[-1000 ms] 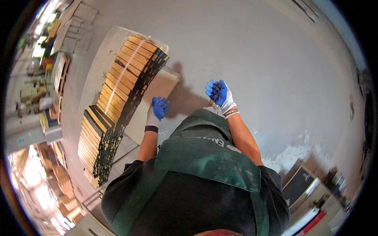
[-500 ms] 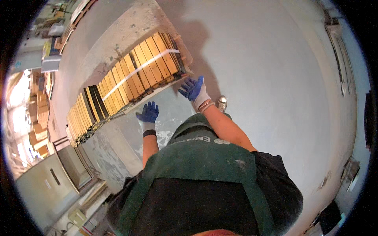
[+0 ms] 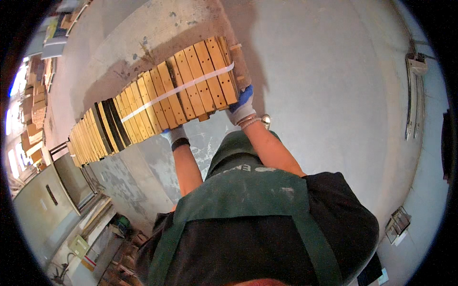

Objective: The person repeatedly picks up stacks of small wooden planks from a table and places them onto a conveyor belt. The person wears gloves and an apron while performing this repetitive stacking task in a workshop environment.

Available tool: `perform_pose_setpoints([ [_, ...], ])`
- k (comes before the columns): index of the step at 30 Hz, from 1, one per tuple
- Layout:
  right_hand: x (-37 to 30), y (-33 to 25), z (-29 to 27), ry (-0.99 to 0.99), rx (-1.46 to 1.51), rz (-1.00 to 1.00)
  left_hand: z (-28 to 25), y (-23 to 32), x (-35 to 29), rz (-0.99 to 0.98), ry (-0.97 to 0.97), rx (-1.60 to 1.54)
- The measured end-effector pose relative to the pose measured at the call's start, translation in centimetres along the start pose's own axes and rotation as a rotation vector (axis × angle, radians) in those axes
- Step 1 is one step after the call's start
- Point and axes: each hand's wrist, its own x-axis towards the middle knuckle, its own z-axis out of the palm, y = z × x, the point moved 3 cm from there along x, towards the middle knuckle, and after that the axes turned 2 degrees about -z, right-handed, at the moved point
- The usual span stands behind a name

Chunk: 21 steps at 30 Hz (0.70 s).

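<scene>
A long row of yellow wooden slats [image 3: 192, 98] with small dark holes runs from upper right to lower left, bound along its right part by a white strap [image 3: 155, 100]. Several black slats [image 3: 112, 126] stand among the yellow ones. My left hand [image 3: 174, 135], in a blue and white glove, grips the row's near edge from below; its fingertips are mostly hidden under the wood. At the right end my right hand [image 3: 244, 104], gloved alike, wraps round the lower corner, with part of its fingers hidden behind it.
Under the row's far side lies a stained brown board [image 3: 191, 21]. At the left stand a grey cabinet [image 3: 43, 209] and stacked cardboard boxes [image 3: 32, 124]. Long grey metal pieces [image 3: 414, 95] lean by the right wall. My shoe [image 3: 265, 121] shows on the grey floor.
Both hands, open and apart from the slats before, have reached in and taken hold of the row's near edge and right end. The slats now appear higher and closer to me.
</scene>
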Motion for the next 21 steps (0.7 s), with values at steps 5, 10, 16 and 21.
perform_pose_setpoints([
  [5, 2.2, 0.8, -2.4, 0.09, -0.003, -0.003, -0.2, 0.0, 1.7, -0.072, -0.099, -0.152],
  [10, 1.0, 0.3, -0.3, 0.056, -0.179, -0.022, -0.9, 0.2, 2.4, -0.138, -0.213, -0.306],
  [16, -2.5, -0.6, -7.2, -0.131, -0.804, 0.028, -4.4, 1.0, 1.1, -0.237, -0.385, -0.368],
  [21, -9.5, 1.0, -2.5, -1.042, -2.193, 0.188, -6.1, 3.5, -5.5, 0.071, -0.503, 1.632],
])
